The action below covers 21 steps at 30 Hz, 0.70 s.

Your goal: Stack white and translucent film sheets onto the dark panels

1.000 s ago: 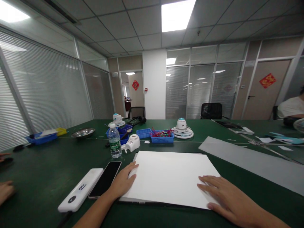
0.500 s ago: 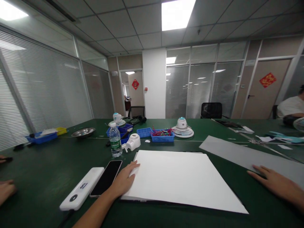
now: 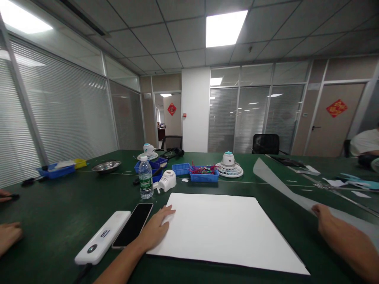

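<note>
A large white sheet of paper [image 3: 231, 232] lies flat on the green table in front of me, with a dark edge showing beneath it. My left hand [image 3: 156, 228] rests on its left edge, fingers stretched out and open. At the right, my right hand [image 3: 331, 221] is closed on the near edge of a translucent sheet [image 3: 291, 193]. That sheet bends upward, its far left corner raised. My right fingertips are partly hidden by the hand itself.
Left of the paper lie a black-screened phone [image 3: 133, 225] and a white power bank [image 3: 103, 236]. Behind stand a water bottle [image 3: 145, 178], a white fan part [image 3: 167, 180], a blue tray of wires [image 3: 204, 177] and a small fan [image 3: 229, 165]. Another person's hand [image 3: 10, 232] is at far left.
My right hand has gone from lying open on the translucent sheet to gripping its edge, and the sheet now curves up. My left hand stays on the paper. The view has tilted slightly upward.
</note>
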Tool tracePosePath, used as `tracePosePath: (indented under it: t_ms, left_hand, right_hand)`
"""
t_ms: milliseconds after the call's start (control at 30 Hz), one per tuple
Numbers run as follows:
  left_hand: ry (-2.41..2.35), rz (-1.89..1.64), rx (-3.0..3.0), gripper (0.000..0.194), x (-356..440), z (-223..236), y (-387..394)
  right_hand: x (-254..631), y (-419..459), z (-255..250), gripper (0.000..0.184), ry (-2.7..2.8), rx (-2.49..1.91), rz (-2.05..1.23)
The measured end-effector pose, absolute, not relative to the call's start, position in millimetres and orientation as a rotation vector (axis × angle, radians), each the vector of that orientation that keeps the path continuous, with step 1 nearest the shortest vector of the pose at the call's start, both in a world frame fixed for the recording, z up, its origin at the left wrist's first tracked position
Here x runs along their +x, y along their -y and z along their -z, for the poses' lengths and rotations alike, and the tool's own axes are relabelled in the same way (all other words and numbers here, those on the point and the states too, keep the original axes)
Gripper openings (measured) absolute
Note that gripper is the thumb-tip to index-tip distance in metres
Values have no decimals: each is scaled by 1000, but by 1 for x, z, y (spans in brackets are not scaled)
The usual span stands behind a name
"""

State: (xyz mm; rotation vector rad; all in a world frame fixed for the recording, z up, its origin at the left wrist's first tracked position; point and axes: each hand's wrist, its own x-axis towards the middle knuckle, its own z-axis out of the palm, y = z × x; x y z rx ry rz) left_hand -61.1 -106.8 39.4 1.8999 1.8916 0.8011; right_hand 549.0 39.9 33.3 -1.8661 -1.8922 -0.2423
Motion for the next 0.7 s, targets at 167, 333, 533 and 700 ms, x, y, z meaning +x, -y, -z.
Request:
tracePosePath:
  t_ms: [167, 333, 533, 700]
  left_hand:
    - [-1909, -801, 1939, 59, -61, -31, 105]
    - [-1931, -757, 1971, 61, -57, -29, 106]
    - [-1956, -742, 1938, 69, -53, -32, 106]
    - [-1953, -697, 1919, 75, -53, -37, 106]
  right_hand:
    - [466, -1, -44, 47, 2191, -1723, 252]
    - [407, 31, -29, 45, 2504, -1129, 309]
    - [384, 56, -31, 45, 2657, -685, 505]
    - [376, 68, -58, 41, 2730, -635, 149]
